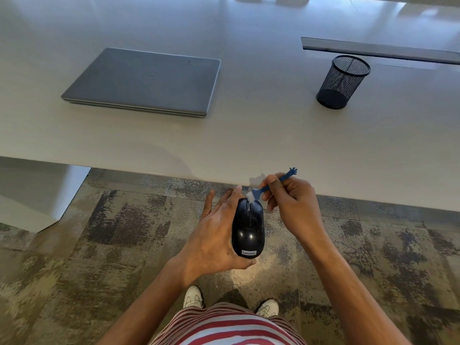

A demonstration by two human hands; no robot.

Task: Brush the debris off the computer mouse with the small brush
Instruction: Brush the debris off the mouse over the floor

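A glossy black computer mouse [249,227] is held in the air over the carpet, just in front of the table edge. My left hand [214,235] grips it from the left side and underneath, thumb at its rear. My right hand [291,200] pinches a small blue brush [273,182] by its thin handle. The brush's white bristles touch the front of the mouse near the scroll wheel. The handle's far end, shaped like a tiny hand, points up and to the right.
A white table [249,135] spans the view, with a closed grey laptop [142,83] at left and a black mesh pen cup [342,82] at right. A cable slot [378,49] runs behind the cup. Patterned carpet [124,232] lies below.
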